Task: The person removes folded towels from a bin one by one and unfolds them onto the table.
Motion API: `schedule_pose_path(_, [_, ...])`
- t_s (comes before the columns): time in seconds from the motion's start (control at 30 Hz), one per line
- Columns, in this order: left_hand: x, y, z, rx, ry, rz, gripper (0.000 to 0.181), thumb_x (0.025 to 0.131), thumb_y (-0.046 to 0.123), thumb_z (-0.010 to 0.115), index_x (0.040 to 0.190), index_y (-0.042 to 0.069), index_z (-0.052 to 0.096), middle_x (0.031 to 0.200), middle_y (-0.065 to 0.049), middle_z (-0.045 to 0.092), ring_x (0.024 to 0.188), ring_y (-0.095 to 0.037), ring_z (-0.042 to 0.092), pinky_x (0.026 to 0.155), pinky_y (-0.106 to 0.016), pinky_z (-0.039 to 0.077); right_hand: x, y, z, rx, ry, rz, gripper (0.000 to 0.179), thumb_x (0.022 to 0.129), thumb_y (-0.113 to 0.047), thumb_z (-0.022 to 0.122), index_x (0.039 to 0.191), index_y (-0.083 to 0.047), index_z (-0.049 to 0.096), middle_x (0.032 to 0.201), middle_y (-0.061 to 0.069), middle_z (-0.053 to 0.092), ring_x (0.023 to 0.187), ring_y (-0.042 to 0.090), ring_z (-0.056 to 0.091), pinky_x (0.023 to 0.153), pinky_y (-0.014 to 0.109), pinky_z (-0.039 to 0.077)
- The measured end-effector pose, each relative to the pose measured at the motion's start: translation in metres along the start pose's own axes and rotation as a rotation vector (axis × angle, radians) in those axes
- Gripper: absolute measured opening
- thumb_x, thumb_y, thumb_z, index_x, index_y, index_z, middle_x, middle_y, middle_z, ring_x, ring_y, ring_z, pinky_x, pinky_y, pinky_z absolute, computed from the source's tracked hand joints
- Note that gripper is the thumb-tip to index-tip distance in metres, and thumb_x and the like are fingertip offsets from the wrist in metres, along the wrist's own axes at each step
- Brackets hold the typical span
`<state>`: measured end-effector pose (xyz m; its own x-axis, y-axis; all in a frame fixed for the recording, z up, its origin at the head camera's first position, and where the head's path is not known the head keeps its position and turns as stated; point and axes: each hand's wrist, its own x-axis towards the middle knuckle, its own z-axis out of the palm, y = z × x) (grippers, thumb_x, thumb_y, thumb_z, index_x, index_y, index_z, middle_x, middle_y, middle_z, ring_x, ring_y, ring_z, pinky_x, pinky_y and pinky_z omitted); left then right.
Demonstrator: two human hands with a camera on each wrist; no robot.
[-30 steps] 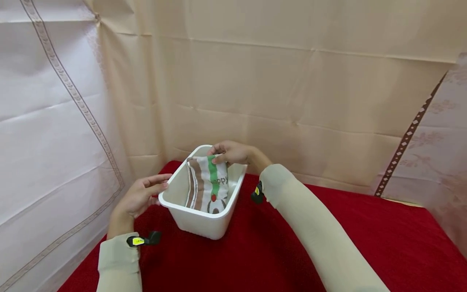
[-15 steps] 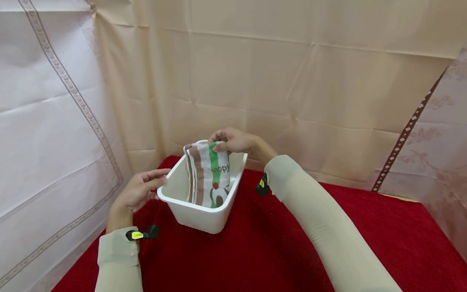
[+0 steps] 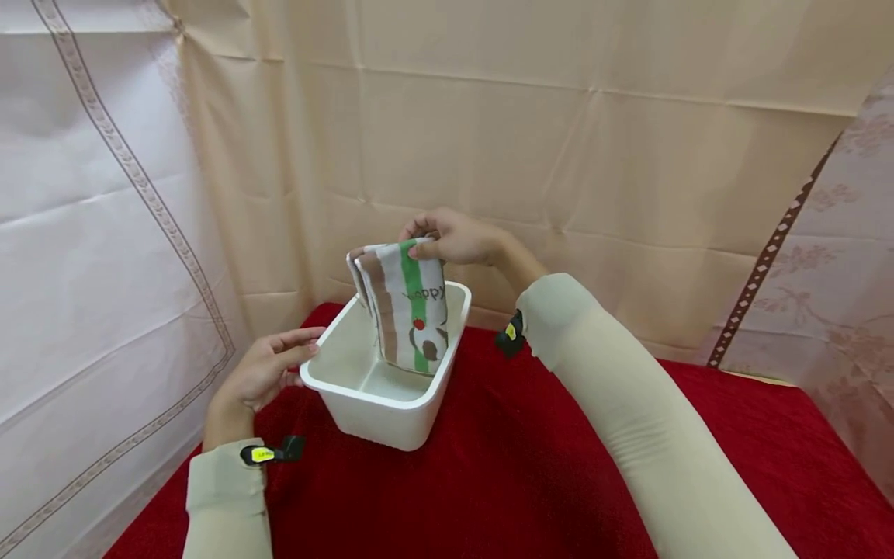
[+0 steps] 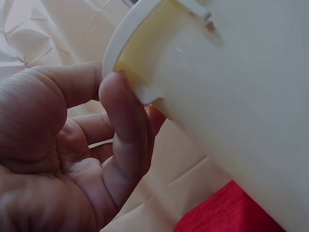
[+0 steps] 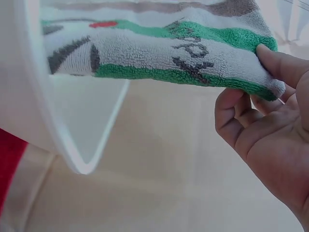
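Observation:
A folded towel [image 3: 398,310] with brown, white and green stripes hangs from my right hand [image 3: 461,237], its lower part still inside a white plastic bin [image 3: 377,423]. The thumb and fingers of that hand pinch the towel's top edge, as the right wrist view also shows on the terry cloth [image 5: 145,53]. Dark lettering and a red dot show on the cloth. My left hand [image 3: 268,369] pinches the bin's left rim; in the left wrist view the hand [image 4: 96,130] has thumb and fingers on the rim's lip. The bin floor is partly visible below the towel.
The bin stands on a red cloth-covered table [image 3: 489,466]. A beige curtain [image 3: 524,155] hangs close behind it, and a white curtain [image 3: 91,272] closes off the left side. Another patterned curtain [image 3: 838,310] hangs at the right.
My right hand has risen, lifting the towel partly out of the bin so that more of the bin floor shows. The left hand has stayed on the rim.

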<state>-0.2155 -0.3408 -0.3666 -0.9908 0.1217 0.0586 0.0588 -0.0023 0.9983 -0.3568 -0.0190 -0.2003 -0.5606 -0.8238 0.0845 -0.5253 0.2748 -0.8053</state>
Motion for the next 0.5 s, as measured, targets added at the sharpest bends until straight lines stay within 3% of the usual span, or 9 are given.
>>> schedule_pose_path(0.5, [-0.001, -0.001, 0.001, -0.034, -0.021, 0.004, 0.031, 0.101, 0.004, 0.061, 0.132, 0.005, 0.066, 0.105, -0.001, 0.073, 0.080, -0.014, 0.069, 0.063, -0.027, 0.060, -0.025, -0.051, -0.030, -0.109, 0.023, -0.122, 0.014, 0.103, -0.007, 0.059, 0.116, -0.003, 0.062, 0.107, 0.013, 0.065, 0.093, 0.025, 0.065, 0.082, 0.039, 0.058])
